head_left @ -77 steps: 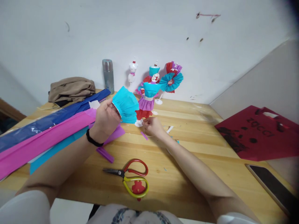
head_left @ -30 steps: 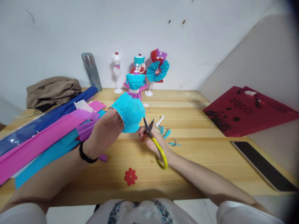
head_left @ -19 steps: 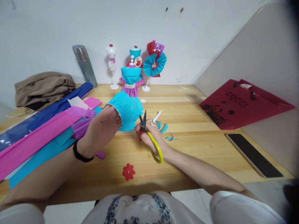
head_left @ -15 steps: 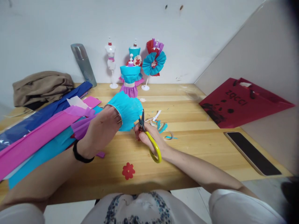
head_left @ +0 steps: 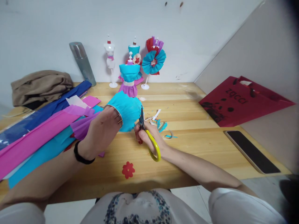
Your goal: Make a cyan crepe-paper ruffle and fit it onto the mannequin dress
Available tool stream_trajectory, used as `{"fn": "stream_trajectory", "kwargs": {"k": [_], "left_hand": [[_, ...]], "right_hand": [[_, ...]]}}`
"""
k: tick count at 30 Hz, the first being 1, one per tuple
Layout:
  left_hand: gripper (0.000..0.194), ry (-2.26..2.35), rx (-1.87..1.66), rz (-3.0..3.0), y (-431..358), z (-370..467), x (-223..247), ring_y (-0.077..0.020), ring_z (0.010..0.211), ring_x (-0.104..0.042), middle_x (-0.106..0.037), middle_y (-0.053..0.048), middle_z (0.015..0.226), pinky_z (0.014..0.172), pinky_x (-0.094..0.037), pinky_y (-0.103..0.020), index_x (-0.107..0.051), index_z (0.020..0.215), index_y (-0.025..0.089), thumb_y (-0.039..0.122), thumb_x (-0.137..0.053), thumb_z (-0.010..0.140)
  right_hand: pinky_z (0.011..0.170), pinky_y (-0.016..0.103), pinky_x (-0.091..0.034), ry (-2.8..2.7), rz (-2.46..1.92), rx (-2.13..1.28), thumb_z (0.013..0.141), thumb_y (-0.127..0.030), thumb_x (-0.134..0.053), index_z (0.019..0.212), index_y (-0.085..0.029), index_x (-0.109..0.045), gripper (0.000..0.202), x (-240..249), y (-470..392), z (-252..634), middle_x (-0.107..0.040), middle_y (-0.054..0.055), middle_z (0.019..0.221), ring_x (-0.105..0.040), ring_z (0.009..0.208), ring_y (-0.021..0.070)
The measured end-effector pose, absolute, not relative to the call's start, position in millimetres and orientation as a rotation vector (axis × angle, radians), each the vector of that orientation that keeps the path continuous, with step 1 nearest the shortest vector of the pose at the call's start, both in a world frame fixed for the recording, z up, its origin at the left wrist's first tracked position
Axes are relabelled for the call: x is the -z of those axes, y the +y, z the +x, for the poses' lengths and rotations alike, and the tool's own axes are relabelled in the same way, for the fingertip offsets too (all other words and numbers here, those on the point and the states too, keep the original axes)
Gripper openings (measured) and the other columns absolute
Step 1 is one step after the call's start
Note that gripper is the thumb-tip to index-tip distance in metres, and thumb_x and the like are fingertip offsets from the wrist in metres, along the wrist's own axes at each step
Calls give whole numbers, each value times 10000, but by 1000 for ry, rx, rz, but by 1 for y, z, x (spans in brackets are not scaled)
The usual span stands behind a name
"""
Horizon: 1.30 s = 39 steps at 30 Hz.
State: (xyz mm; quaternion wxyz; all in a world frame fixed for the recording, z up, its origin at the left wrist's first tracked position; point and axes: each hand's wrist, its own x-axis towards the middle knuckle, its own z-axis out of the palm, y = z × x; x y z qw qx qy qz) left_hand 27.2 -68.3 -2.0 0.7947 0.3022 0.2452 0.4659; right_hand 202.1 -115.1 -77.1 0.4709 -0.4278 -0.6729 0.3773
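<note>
My left hand [head_left: 102, 130] reaches into a round, light-rimmed opening in a piece of blue crepe paper [head_left: 126, 110] and supports it above the table; the fingertips are hidden by the paper. In my right hand [head_left: 147, 130] is a pair of scissors [head_left: 153, 146] with yellow handles, blades pointing up and away from me along the paper's right edge. The blades look nearly together. A red paper flower [head_left: 128, 170] lies flat on the table below both hands.
Coloured crepe paper strips [head_left: 44, 130] spread along the left, with brown cloth [head_left: 42, 87] and a tilted bottle [head_left: 83, 63] behind. Dressed mini mannequins [head_left: 129, 74] stand at the back. Paper scraps [head_left: 161, 124], a phone [head_left: 252, 151] and a red bag [head_left: 243, 102] lie rightward.
The scissor blades were apart at the paper's edge and now look closer together. Both hands stay in almost the same place, and the view has shifted slightly.
</note>
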Motion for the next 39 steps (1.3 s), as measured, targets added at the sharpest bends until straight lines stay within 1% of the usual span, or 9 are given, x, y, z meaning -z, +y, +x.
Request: {"fn": "stream_trajectory", "kwargs": {"k": [5,11,14,19,24,28,31,34,39], "left_hand": [[394,454,-997,674,-69,29,5,-113,536,-526,-541,18,572,581,-447,-227,-517,603,197,140,-418,980],[478,481,-993,631,-67,28,9,-131,600,-570,-632,-22,671,633,-456,-254,-583,635,193,128,-289,1005],[509,485,-995,633,-67,27,10,-130,559,-533,-589,-8,608,618,-435,-261,-568,607,195,105,-269,1008],[394,448,-996,668,-67,26,10,-133,561,-519,-575,15,601,648,-429,-265,-570,624,205,141,-431,987],[492,479,-1002,633,-68,28,5,-117,529,-524,-560,10,568,579,-423,-244,-554,599,197,94,-299,1007],[467,464,-988,623,-69,29,3,-117,520,-532,-558,18,554,563,-433,-241,-538,596,202,96,-325,997],[455,455,-989,616,-69,30,3,-125,545,-546,-587,6,584,594,-457,-252,-559,607,203,100,-337,990],[503,482,-1002,602,-70,31,3,-126,545,-543,-578,-6,579,641,-469,-258,-565,593,198,95,-286,999],[493,512,-1006,625,-70,31,4,-138,592,-565,-608,-18,644,755,-486,-281,-590,607,198,112,-303,1000]], "right_hand": [[584,285,-412,-1655,-1063,-912,925,-495,-517,839,-202,-518,305,77,-115,202,-522,7,701,-487,636,155],[563,284,-410,-1651,-1073,-911,930,-548,-510,822,-209,-516,356,81,-114,202,-503,2,674,-469,613,154],[548,280,-407,-1635,-1083,-915,927,-588,-508,817,-211,-517,392,83,-114,202,-492,-3,660,-461,599,150],[538,273,-398,-1632,-1072,-896,942,-618,-479,804,-208,-520,434,86,-114,203,-483,-4,653,-453,594,146],[543,266,-408,-1629,-1098,-891,930,-665,-465,803,-207,-522,478,88,-115,202,-509,-1,660,-469,597,142],[551,267,-419,-1622,-1112,-900,923,-676,-466,808,-208,-519,485,86,-116,202,-524,6,678,-481,611,143],[559,270,-422,-1634,-1090,-908,927,-653,-479,825,-207,-521,459,84,-116,202,-528,8,689,-482,619,146],[563,273,-424,-1642,-1085,-910,932,-628,-486,822,-208,-519,435,84,-116,203,-531,10,694,-485,625,148],[554,272,-421,-1645,-1107,-908,935,-616,-476,817,-211,-515,423,86,-115,204,-513,1,671,-479,611,149]]}}
